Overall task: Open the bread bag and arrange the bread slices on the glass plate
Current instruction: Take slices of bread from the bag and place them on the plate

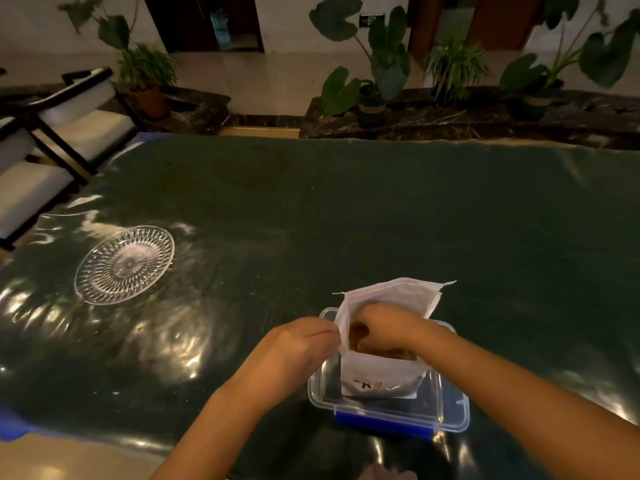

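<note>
Bag [381, 372] stands open in the tub [450, 407]. My left hand [298, 344] pinches its rim; right hand [388, 327] is inside on the bread [356, 336], grip unclear. Lift one slice straight up. Plate [104, 289] sits empty, far left.

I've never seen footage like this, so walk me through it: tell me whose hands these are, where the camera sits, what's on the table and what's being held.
There is no machine here. One camera, worn on a person's head, looks down at their own bare hands. The left hand pinches the edge of a white bread bag, holding it open. The right hand reaches inside, where brown bread shows; whether it grips a slice is hidden. The bag stands in a clear plastic container with a blue clip. To the left, apart from it, an empty glass plate lies on the dark green table.
</note>
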`<state>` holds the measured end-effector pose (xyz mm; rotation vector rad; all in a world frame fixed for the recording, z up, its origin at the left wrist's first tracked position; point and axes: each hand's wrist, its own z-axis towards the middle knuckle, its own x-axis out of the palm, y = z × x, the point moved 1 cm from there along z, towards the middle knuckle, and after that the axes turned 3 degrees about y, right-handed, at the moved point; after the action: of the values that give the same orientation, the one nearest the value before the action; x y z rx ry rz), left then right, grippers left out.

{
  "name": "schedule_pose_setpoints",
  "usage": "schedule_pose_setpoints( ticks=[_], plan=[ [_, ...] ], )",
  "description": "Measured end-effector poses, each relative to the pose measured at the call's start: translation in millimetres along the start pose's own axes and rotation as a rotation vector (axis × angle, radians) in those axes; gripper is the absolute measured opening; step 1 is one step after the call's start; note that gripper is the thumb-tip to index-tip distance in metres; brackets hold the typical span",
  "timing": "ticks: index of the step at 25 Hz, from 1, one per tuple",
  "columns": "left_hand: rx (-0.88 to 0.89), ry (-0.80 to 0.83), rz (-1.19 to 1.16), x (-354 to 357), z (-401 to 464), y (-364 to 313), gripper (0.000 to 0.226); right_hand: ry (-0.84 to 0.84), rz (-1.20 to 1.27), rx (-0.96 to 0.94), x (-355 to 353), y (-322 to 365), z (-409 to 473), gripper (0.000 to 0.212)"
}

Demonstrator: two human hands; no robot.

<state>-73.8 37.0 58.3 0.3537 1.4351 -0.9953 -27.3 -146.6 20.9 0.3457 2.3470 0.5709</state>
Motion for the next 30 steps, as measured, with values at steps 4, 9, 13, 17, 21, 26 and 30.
schedule_pose_setpoints(
  ticks=[4, 9, 13, 17, 21, 26, 30],
  plan=[
    [0.041, -0.016, 0.000, 7, 5, -2, 0.032, 0.018, -0.030, 0.146, -4, -15, 25, 0.029],
    [-0.094, 0.061, 0.016, 11, 9, -4, 0.019, 0.004, 0.011, 0.471, -9, -22, 50, 0.039],
    [0.031, -0.004, 0.003, 7, 9, -6, 0.033, -0.095, 0.026, 0.419, -11, -28, 50, 0.033],
    [0.047, -0.082, 0.003, 11, 10, -3, 0.029, -0.123, -0.248, 0.326, -18, -29, 37, 0.029],
    [0.055, -0.110, -0.013, 15, 11, 1, 0.031, -0.212, -0.420, 0.141, -30, -27, 3, 0.023],
    [-0.016, -0.129, -0.069, 15, 17, 4, 0.018, -0.322, -0.541, -0.236, -59, -6, -61, 0.026],
    [-0.279, -0.243, -0.281, 7, 23, 0, 0.040, -0.413, -0.489, -0.292, -98, 11, -98, 0.008]
  ],
)
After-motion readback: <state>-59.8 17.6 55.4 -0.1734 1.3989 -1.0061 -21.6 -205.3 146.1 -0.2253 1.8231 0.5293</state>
